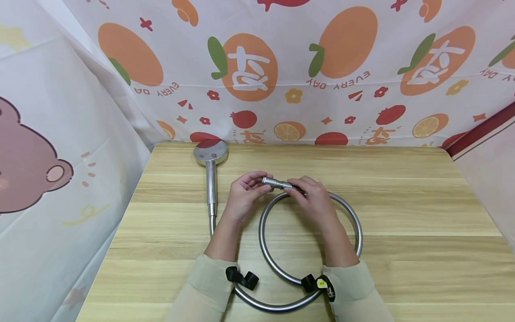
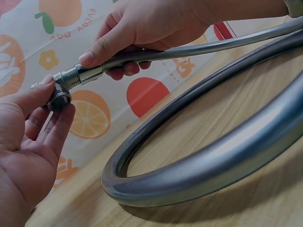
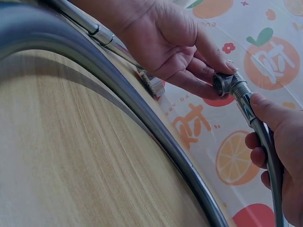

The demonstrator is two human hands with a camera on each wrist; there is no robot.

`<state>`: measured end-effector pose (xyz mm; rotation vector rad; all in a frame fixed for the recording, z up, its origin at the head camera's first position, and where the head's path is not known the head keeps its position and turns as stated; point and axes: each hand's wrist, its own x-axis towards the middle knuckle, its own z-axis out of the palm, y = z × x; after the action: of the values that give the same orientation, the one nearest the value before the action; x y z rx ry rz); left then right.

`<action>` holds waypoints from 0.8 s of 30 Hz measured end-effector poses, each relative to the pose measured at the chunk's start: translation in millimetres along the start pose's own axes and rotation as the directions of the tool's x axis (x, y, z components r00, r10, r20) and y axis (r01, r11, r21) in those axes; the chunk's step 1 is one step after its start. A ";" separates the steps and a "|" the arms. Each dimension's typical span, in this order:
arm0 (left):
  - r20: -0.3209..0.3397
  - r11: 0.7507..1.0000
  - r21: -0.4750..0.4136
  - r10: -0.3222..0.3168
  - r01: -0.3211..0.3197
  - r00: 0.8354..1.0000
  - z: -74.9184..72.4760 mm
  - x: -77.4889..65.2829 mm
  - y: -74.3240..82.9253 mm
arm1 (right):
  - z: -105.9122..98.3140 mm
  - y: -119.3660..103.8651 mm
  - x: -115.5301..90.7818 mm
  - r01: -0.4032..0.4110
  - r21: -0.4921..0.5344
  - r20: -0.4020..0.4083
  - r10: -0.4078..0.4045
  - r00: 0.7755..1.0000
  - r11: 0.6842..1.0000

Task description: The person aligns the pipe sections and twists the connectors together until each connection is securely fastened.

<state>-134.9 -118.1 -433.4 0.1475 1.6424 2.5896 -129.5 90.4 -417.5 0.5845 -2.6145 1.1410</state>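
Silver metal shines between the two hands: a small fitting (image 2: 59,99) with a round, ridged mouth. The left hand (image 1: 246,194) pinches it between thumb and fingers. Just beside it, the right hand (image 1: 315,199) grips the end of a grey metal hose (image 1: 262,228), with its thumb on top and its fingers curled under. The hose's shiny tip touches the ridged neck of the fitting, so the two make one line from hand to hand.

From the right hand, the hose runs back and makes a big loop on the table under the right arm. More of it curves closer to the person, below both wrists.

Past the left hand, to its left, lies a shower head (image 1: 211,153). Its handle (image 1: 211,188) points back toward the left arm, and hose comes out of its end. Under everything is a wooden table (image 1: 410,214). Beyond both hands hangs a white cloth (image 1: 281,114) with orange and red fruit.
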 end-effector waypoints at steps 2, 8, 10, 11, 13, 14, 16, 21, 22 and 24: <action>-0.002 1.000 0.005 0.000 0.000 1.000 -0.1 0.4 -0.3 | 0.8 0.3 0.0 -0.006 0.013 -0.004 0.006 1.000 1.000; -0.010 1.000 0.005 0.002 -0.002 1.000 0.1 0.7 -1.1 | 3.0 2.7 0.7 0.061 0.055 -0.055 -0.058 0.997 0.997; -0.012 1.000 0.005 0.001 -0.001 1.000 0.2 0.9 -1.5 | 3.1 3.2 0.5 0.084 0.056 -0.071 -0.080 0.994 0.995; -0.013 1.000 0.006 0.001 -0.001 1.000 0.1 1.1 -1.8 | 3.2 3.4 0.3 0.089 0.056 -0.076 -0.085 0.993 0.994; -0.017 1.000 0.006 0.000 0.000 1.000 0.2 1.2 -2.0 | 3.1 3.3 0.1 0.089 0.056 -0.075 -0.084 0.994 0.995; -0.020 1.000 0.003 -0.001 0.001 1.000 0.5 1.2 -2.0 | 3.0 3.1 -0.2 0.086 0.056 -0.073 -0.082 0.994 0.995; -0.022 1.000 0.001 -0.002 0.002 1.000 0.4 1.4 -2.4 | 2.8 2.7 -0.2 0.083 0.060 -0.067 -0.079 0.995 0.995; -0.021 1.000 -0.004 -0.005 0.005 1.000 0.1 1.7 -2.8 | 2.2 2.0 0.3 0.085 0.062 -0.067 -0.081 0.994 0.994; -0.021 1.000 -0.002 -0.006 0.006 1.000 0.1 1.7 -2.8 | 2.1 2.2 0.3 0.086 0.057 -0.065 -0.082 0.995 0.995; -0.017 1.000 0.001 -0.005 0.005 1.000 0.0 1.5 -2.2 | 1.6 2.3 0.3 0.080 0.043 -0.056 -0.078 0.995 0.996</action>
<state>-136.3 -116.9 -435.3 0.1220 1.6476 2.5938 -130.9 90.6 -419.9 0.6504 -2.5023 1.1779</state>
